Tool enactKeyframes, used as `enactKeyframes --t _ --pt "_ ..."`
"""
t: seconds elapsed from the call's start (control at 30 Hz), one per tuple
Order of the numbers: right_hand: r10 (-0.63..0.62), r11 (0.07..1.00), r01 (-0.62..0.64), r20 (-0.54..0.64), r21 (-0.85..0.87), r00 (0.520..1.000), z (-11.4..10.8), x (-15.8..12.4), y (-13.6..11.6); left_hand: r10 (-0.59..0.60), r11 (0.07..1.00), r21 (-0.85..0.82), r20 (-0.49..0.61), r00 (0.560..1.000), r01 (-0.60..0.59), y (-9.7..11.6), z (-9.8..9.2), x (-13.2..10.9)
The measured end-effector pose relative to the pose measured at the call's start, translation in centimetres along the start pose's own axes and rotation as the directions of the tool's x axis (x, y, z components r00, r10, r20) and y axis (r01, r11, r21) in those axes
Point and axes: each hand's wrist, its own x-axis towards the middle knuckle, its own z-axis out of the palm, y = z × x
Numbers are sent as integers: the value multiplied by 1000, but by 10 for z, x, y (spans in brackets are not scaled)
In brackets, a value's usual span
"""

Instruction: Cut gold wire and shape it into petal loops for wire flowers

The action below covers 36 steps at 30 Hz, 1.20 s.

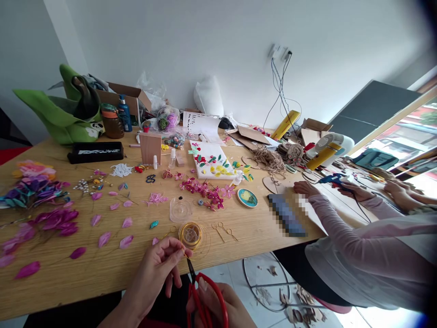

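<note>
Pinching thin gold wire (186, 256), the left hand (163, 264) is holding it near the spool (191, 235) on the table (102, 269). The right hand (235, 306) is gripping red-handled scissors (193, 276), their tips pointing at the wire.

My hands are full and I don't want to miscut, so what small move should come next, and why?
Probably a careful snip of the thin yellow strand: your left hand seems to pinch it, and the red-handled scissors in your right hand have their tips right by it.
</note>
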Motion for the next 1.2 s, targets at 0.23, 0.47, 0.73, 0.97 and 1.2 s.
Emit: enactKeyframes --t 0.23,0.47,0.73,0.97,1.2 --pt "37 999 -37 -11 34 999 -3 1 -7 1 1000 -14 22 1000 -1 0 -1 0" --pt "103 993 -102 -10 56 995 -5 2 -15 32 999 -4 42 999 -31 -3 -2 1" --pt "138 987 -136 -20 83 990 -4 1 -18 35 999 26 42 999 -36 -5 -3 2" --pt "147 985 -144 -17 94 989 -5 0 -19 34 999 19 46 998 -35 -5 -3 0" --pt "144 985 -144 9 90 990 -5 -1 -20 41 999 15 32 999 -42 -6 -3 1"
